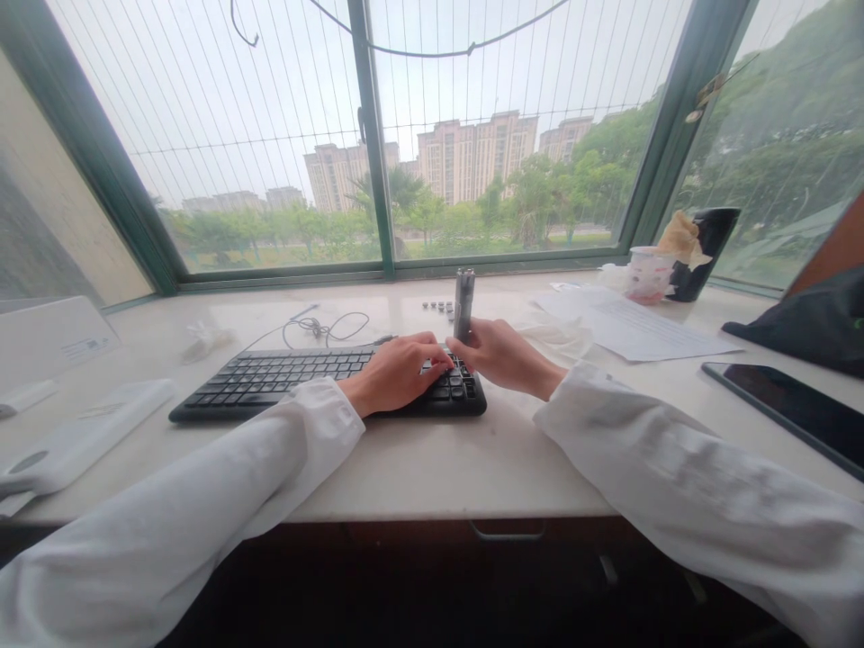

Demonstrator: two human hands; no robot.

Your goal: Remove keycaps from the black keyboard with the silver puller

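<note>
A black keyboard [290,371] lies on the white tabletop, its right end under my hands. My left hand [401,371] rests over the number pad, fingers curled and the tips drawn together at the keys; whatever is between them is hidden. My right hand [503,353] is closed around a dark, slim tool with a metallic top end [464,297], which stands upright above the keyboard's right end. Its lower end is hidden by my fingers. Several small loose keycaps [440,308] sit just behind the keyboard. Some key places near my right hand look bare.
A thin cable [328,326] coils behind the keyboard. Printed paper [634,324], a cup [649,274] and a dark cylinder [706,252] stand at the back right. A phone [796,405] lies right; a white device [81,436] lies left. The table's front edge [418,520] is near.
</note>
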